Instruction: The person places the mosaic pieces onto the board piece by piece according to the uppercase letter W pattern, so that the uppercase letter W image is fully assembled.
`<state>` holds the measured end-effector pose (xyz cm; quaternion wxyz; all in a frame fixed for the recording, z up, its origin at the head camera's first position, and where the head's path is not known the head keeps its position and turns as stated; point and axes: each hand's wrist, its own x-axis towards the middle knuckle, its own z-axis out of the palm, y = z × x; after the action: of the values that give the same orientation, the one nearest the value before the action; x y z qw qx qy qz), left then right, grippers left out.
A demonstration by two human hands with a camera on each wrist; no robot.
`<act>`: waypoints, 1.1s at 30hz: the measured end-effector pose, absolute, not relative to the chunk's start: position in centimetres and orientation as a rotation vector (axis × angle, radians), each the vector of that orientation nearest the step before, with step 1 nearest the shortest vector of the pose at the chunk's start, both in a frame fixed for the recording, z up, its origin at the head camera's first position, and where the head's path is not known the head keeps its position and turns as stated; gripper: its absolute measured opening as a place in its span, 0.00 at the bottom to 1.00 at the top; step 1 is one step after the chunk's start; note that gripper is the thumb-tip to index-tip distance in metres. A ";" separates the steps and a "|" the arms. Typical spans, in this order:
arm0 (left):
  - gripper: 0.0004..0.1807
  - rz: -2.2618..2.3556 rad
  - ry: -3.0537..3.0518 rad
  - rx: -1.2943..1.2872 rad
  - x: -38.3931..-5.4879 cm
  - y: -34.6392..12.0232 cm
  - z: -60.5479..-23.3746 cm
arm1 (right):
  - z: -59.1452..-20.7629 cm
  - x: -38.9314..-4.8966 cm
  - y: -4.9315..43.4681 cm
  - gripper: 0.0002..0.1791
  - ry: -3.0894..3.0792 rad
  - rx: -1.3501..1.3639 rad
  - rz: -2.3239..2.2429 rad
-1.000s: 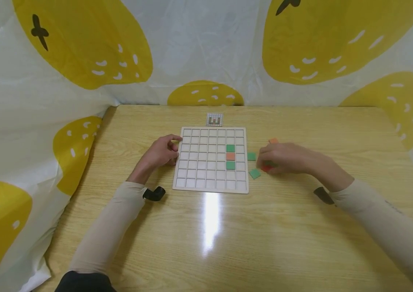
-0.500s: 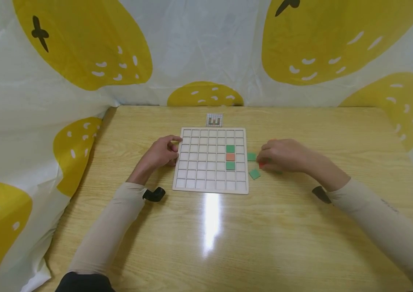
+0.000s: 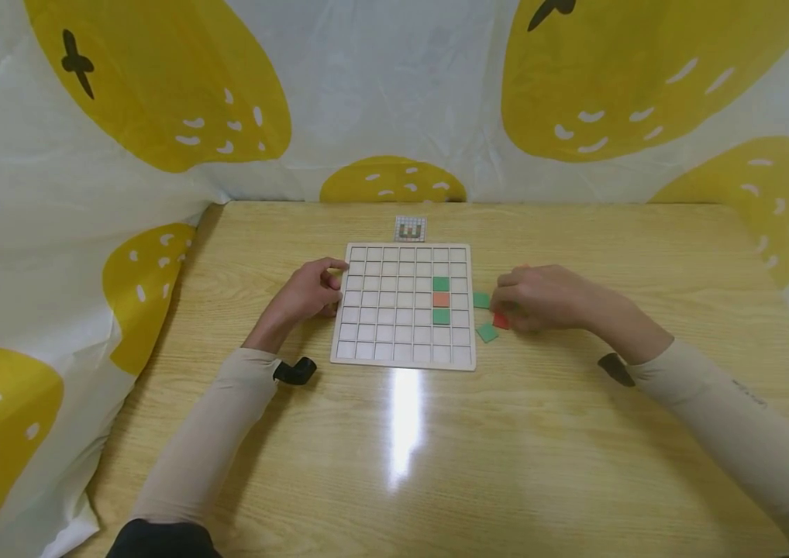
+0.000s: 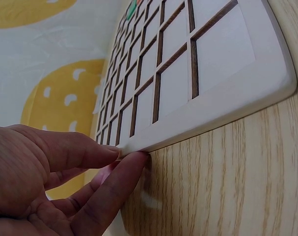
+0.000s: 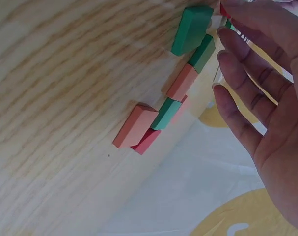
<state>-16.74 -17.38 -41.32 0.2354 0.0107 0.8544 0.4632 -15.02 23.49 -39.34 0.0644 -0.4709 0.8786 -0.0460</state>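
Observation:
A pale square grid board (image 3: 403, 366) lies mid-table. Its right part holds a green tile (image 3: 441, 284), an orange tile (image 3: 441, 299) and another green tile (image 3: 441, 316), stacked in one column. My left hand (image 3: 307, 291) touches the board's left edge with fingertips and thumb. To the right of the board, my right hand (image 3: 541, 297) bends its fingers over loose tiles. A red tile (image 3: 501, 321) shows at its thumb and fingertips; whether they pinch it is hidden. Beside that hand lie two green tiles (image 3: 481, 300). In the right wrist view, salmon tiles (image 5: 135, 127) and green tiles (image 5: 203, 53) lie near the fingers.
A small card (image 3: 411, 229) with a brown pattern on a grid lies just beyond the board. The wooden table (image 3: 394, 465) reaches back to a white curtain (image 3: 394, 93) printed with yellow fruit. A dark strap end (image 3: 295, 371) sticks out at the left wrist.
Since one second ago, my right hand has shifted slightly over the loose tiles, and the red tile now shows farther left, by its fingertips. The left hand and board have not visibly moved.

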 end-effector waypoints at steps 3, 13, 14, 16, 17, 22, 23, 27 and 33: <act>0.31 1.279 2.337 0.027 -16.7 -17.4 -41.3 | -39.4 -15.0 23.4 0.10 2.636 -1.423 -0.159; 0.30 1.295 2.336 0.032 -16.7 -17.5 -41.6 | -39.6 -15.0 23.2 0.12 2.664 -1.395 -0.126; 0.30 1.295 2.338 0.032 -16.6 -17.5 -41.6 | -39.6 -15.0 23.2 0.12 2.661 -1.396 -0.137; 0.30 1.296 2.338 0.032 -16.6 -17.5 -41.6 | -39.5 -14.8 23.0 0.11 2.652 -1.405 -0.165; 0.30 1.295 2.338 0.031 -16.6 -17.5 -41.6 | -39.5 -14.7 22.9 0.11 2.649 -1.409 -0.175; 0.30 1.284 2.344 0.037 -16.6 -17.4 -41.6 | -39.8 -14.8 22.9 0.10 2.644 -1.436 -0.192; 0.30 1.283 2.345 0.036 -16.6 -17.4 -41.6 | -39.9 -14.8 22.9 0.10 2.640 -1.438 -0.197; 0.30 1.286 2.340 0.030 -16.7 -17.4 -41.5 | -40.1 -15.0 23.0 0.10 2.622 -1.433 -0.222; 0.29 1.291 2.334 0.025 -16.8 -17.4 -41.3 | -40.4 -15.5 23.2 0.10 2.599 -1.412 -0.232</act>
<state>-16.78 -17.35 -41.30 0.2351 0.0092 0.8505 0.4704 -15.53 23.18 -40.45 0.0872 -0.4742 0.8726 -0.0780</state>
